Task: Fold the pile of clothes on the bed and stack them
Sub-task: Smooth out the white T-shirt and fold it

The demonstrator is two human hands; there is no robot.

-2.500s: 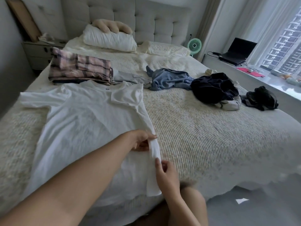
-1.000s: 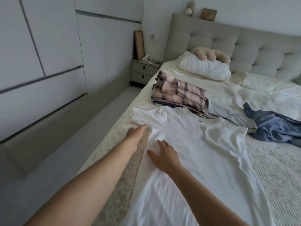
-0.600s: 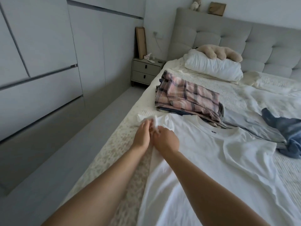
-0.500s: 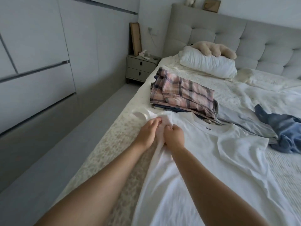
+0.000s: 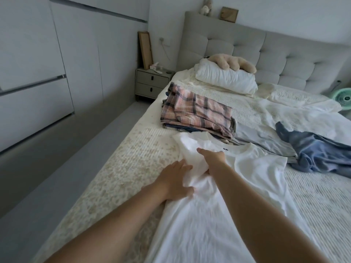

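Home bedroom, shown by a made-up bed (image 5: pixel 313 205) with tufted grey headboard (image 5: pixel 284 54), white pillow (image 5: pixel 226 78) laid below the headboard, two-drawer nightstand (image 5: pixel 152 84) set left of the headboard

Both hands fold white T-shirt (image 5: pixel 218 215) sleeve inward.

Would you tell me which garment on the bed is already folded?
The pink plaid garment, lying flat on the stack near the pillow. The white T-shirt lies spread out; the blue one is crumpled.

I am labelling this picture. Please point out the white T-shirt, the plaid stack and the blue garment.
white T-shirt (image 5: pixel 247 168): head view, chest.
plaid stack (image 5: pixel 197 111): head view, top layer.
blue garment (image 5: pixel 319 150): head view, middle.
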